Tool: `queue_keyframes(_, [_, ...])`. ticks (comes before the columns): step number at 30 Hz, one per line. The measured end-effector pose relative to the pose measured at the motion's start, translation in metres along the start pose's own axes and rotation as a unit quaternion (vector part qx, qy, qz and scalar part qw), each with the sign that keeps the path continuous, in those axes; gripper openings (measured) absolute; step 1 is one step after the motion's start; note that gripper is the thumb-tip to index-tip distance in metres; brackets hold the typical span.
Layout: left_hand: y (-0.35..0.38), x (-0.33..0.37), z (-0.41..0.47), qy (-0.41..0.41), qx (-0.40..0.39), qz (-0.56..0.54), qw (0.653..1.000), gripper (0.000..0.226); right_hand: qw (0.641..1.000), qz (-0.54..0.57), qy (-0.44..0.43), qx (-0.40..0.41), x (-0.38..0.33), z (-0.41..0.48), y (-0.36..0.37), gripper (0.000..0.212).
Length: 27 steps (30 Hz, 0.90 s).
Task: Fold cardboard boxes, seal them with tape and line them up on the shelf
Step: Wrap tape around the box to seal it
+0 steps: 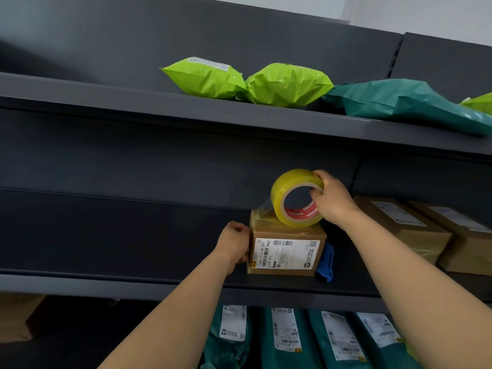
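A small cardboard box with a white shipping label stands on the dark middle shelf. My left hand grips its left side. A yellow tape roll with a red core rests on the box's top. My right hand grips the roll, fingers hooked through its core. A clear strip of tape runs from the roll down onto the box's top left corner.
A blue utility knife lies just right of the box. Two taped cardboard boxes sit further right on the same shelf. Lime and teal mailer bags lie on the shelf above. Teal labelled parcels stand below.
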<state>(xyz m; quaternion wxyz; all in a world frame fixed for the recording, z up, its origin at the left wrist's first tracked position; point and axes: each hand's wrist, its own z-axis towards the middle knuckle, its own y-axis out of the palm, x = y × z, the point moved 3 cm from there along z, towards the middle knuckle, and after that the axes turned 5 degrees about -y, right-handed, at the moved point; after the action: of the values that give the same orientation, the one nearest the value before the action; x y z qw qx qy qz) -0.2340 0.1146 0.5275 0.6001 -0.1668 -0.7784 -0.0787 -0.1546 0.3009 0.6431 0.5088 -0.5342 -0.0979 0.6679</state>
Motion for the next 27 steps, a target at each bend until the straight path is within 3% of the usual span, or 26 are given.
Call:
queue_keyframes(3, [-0.007,0.009,0.008,0.055,0.058,0.019,0.997,0.025,1.0,-0.003,-0.001,0.003,0.001,0.0,0.0,0.046])
queue_keyframes(5, [-0.003,0.015,0.011,0.069,0.055,0.034,0.996,0.032,1.0,-0.004,-0.002,0.004,0.002,0.0,0.001,0.046])
queue_keyframes(10, [0.002,0.007,0.019,0.025,0.024,0.126,0.991,0.029,1.0,-0.008,-0.003,0.006,0.003,-0.001,0.001,0.047])
queue_keyframes(12, [-0.009,0.01,0.017,0.027,-0.027,0.108,0.993,0.038,1.0,-0.01,-0.003,0.006,0.003,0.0,0.001,0.048])
queue_keyframes(15, [-0.015,0.019,0.001,0.046,-0.205,-0.069,0.975,0.078,1.0,-0.011,-0.002,0.01,0.003,-0.001,0.001,0.049])
queue_keyframes(17, [-0.011,0.025,-0.008,0.064,-0.27,-0.012,0.961,0.108,1.0,-0.006,-0.003,0.015,0.003,-0.002,0.001,0.05])
queue_keyframes(19, [-0.004,0.03,-0.009,0.082,-0.261,0.093,0.957,0.122,1.0,0.003,-0.007,0.019,0.002,-0.003,0.0,0.049])
queue_keyframes(22, [-0.002,0.035,-0.004,0.12,-0.207,0.135,0.962,0.117,0.999,0.041,-0.013,0.015,0.002,-0.004,-0.001,0.047])
queue_keyframes(27, [-0.019,0.034,-0.005,0.159,-0.21,0.087,0.961,0.097,0.997,0.067,-0.027,0.021,0.008,-0.003,-0.016,0.047])
